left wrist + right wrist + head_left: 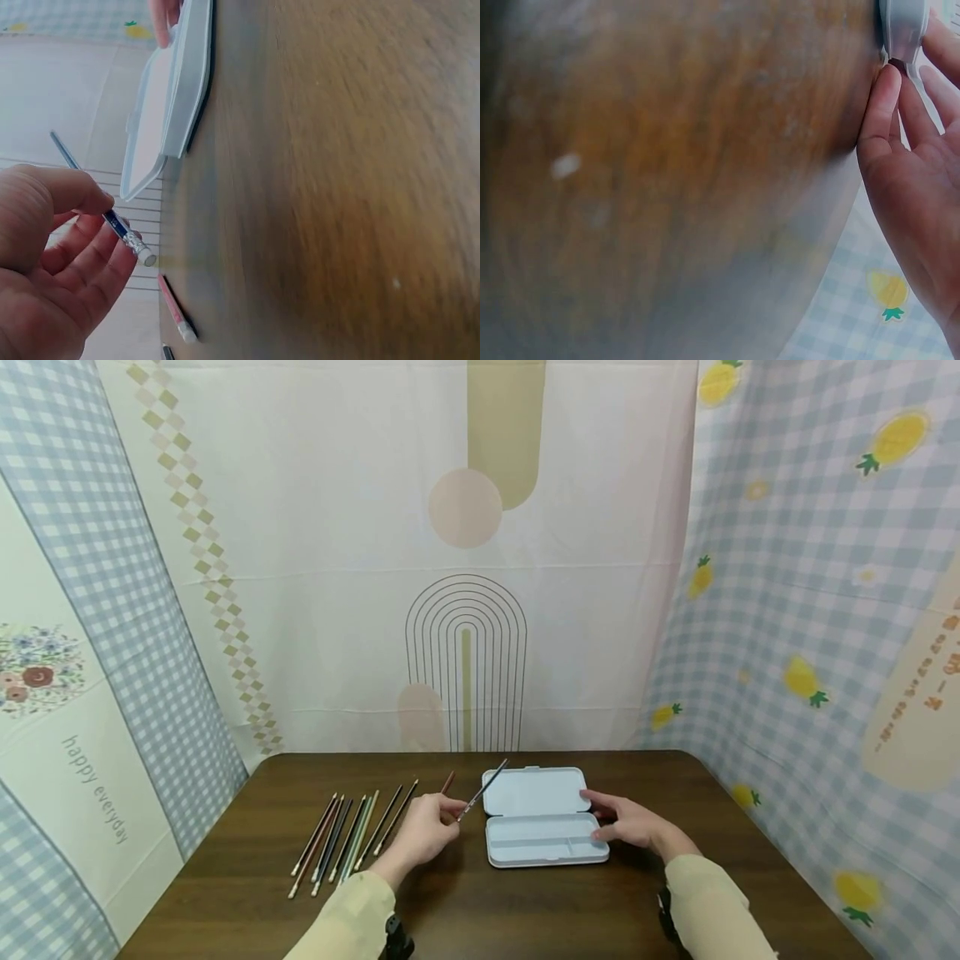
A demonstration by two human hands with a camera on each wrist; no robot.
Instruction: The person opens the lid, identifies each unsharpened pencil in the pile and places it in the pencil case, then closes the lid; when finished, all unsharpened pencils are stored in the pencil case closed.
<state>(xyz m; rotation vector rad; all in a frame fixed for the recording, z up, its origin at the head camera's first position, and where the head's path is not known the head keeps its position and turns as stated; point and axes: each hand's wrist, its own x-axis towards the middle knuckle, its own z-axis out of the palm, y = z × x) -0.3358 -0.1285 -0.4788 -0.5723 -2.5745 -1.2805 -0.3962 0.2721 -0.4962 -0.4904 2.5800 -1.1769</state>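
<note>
A dark pencil [492, 781] with a silver ferrule and white eraser is pinched near its eraser end between the thumb and fingers of my left hand [427, 831]. Seen from the left wrist, that pencil [116, 222] slants, raised off the table. A pale blue-white pencil case [534, 791] lies unfolded, lid at the back and divided tray in front. My right hand [633, 823] grips its right side, thumb at the tray and fingers by the lid. In the right wrist view, fingertips meet the corner of the case [904, 26].
Several pencils [348, 835] lie side by side on the left of the brown wooden table [525, 910], eraser ends toward me. A reddish pencil [175, 309] lies apart, beyond the left hand. Patterned cloths [337, 610] hang behind and beside the table.
</note>
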